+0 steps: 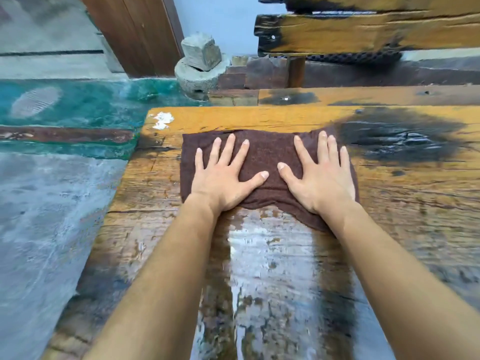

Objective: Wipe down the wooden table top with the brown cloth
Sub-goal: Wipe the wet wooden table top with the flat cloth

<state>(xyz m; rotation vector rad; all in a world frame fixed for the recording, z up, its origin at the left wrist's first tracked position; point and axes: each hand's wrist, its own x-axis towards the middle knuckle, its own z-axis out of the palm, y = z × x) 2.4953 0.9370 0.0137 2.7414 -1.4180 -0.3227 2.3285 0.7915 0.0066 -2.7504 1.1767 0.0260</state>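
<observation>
Mid-wipe. Brown cloth [262, 162] lies spread flat on the wooden worktop [405, 203], near its far left corner, just short of the far edge.

Left hand [223, 178] presses palm-down on the cloth's left half. Right hand [317, 178] does the same on the right half. Fingers [230, 149] of both hands are splayed wide and flat; nothing is gripped, the cloth is pinned only by downward pressure. Thumbs point inward and nearly meet over the cloth's middle. Both arms are stretched well forward.

The worktop between the forearms shines with a wet streak running from the near edge up to the cloth's near hem. I read that as the lane already covered. The wood to the right looks duller, including the big dark stain [397, 141] just beside the cloth's right edge. A white chipped patch [162, 119] sits at the far left corner, just beyond the cloth.

Judgement: this is the far end of a push stroke, task partly done.

Next move calls for:
- keeping both palms loaded so the cloth doesn't bunch
- dragging back toward the body or shifting sideways to the right
- overlapping the wet lane slightly

Risk: the rough, cracked grain may snag the cloth hem.
</observation>
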